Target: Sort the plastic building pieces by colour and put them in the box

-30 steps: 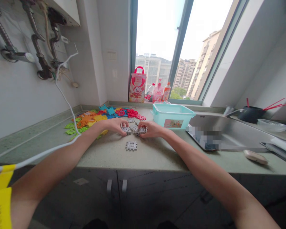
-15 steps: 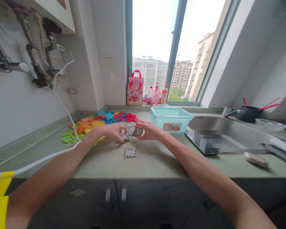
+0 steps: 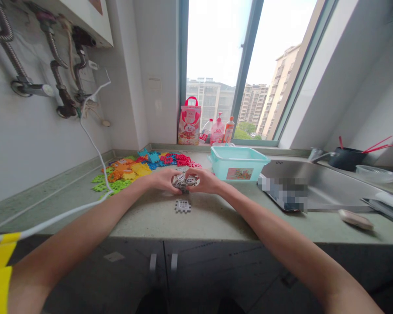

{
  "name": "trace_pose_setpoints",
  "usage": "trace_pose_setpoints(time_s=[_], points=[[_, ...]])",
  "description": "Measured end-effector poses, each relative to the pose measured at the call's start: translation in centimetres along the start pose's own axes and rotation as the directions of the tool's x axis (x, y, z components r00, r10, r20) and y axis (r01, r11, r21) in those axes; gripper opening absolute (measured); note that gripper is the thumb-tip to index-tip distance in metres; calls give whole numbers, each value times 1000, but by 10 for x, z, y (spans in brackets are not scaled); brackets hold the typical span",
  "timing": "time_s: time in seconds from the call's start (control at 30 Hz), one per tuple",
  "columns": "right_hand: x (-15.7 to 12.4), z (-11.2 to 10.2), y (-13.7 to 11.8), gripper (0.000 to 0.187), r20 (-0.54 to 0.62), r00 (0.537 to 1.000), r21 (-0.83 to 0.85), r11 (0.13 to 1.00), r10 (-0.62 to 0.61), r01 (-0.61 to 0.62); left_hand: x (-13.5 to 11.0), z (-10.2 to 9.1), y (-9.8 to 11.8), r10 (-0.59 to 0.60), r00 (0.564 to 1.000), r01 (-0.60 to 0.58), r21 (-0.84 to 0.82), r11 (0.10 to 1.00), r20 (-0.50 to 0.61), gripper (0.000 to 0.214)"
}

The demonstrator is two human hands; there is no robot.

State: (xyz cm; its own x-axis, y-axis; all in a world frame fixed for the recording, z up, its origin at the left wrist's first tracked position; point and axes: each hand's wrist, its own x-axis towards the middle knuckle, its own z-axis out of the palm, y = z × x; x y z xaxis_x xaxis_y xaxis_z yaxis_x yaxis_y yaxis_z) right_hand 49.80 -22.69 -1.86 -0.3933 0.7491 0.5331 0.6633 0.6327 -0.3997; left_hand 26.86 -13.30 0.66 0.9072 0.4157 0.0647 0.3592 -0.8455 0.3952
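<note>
Over the middle of the counter, my left hand [image 3: 166, 180] and my right hand [image 3: 206, 180] nearly meet. My right hand pinches a grey interlocking tile [image 3: 191, 180] between thumb and fingers. The fingers of my left hand curl round another grey tile [image 3: 177, 179] beside it. Whether the two pieces are joined I cannot tell. More grey tiles [image 3: 182, 169] lie just behind, partly hidden by the hands. A single flat grey tile with a window pattern [image 3: 183, 206] rests on the counter nearer to me.
Left of my hands is a heap of coloured tiles [image 3: 126, 169]. A turquoise plastic bin [image 3: 222, 165] stands behind on the right, with a phone [image 3: 278, 198] beside the sink [image 3: 330, 187]. A white cable [image 3: 101, 152] crosses on the left.
My left hand has moved right, bringing its tile up against the one in my right hand. The whole view has shifted slightly; the loose front tile stays put.
</note>
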Motion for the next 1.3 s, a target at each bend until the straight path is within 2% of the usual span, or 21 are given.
trace_pose_setpoints(time_s=[0.17, 0.3, 0.4, 0.5, 0.57, 0.63, 0.73, 0.93, 1.07, 1.2, 1.3], points=[[2, 6, -4, 31, 51, 999, 57, 998, 9, -12, 2, 6, 1, 81, 992, -84, -32, 996, -93, 70], [-2, 7, -3, 36, 90, 996, 75, 997, 24, -31, 2, 11, -4, 78, 992, -87, -95, 992, -94, 80], [-4, 7, -2, 45, 114, 993, 46, 998, 37, -42, 1, 9, -12, 47, 995, -59, -122, 991, -93, 87], [-4, 9, -4, 44, 116, 989, -37, 996, 90, -86, -2, 0, -22, 39, 993, -55, -139, 989, -115, 100], [-4, 9, -7, 41, 109, 988, -91, 991, 107, -97, -4, -7, -29, 57, 979, -89, -156, 984, -196, 93], [-5, 9, -9, 39, 97, 989, -127, 987, 113, -100, -7, -12, -36, 64, 946, -116, -149, 982, -317, 82], [-6, 8, -11, 40, 86, 988, -154, 982, 126, -112, -10, -12, -44, 30, 895, -81, -98, 992, -445, 80], [-8, 6, -10, 46, 107, 979, -166, 974, 174, -155, -9, 2, -54, -27, 880, 6, -46, 999, -475, 78], [-10, 2, -15, 47, 102, 982, -190, 972, 162, -140, -5, 6, -49, -35, 845, 46, 9, 999, -534, 68], [-12, -1, -15, 48, 105, 986, -170, 979, 129, -110, 4, 9, -47, 55, 804, 74, 191, 979, -592, 51], [-13, -5, -10, 48, 86, 990, -167, 981, 111, -96, 12, 13, -47, 110, 815, 125, 359, 925, -569, 43]])
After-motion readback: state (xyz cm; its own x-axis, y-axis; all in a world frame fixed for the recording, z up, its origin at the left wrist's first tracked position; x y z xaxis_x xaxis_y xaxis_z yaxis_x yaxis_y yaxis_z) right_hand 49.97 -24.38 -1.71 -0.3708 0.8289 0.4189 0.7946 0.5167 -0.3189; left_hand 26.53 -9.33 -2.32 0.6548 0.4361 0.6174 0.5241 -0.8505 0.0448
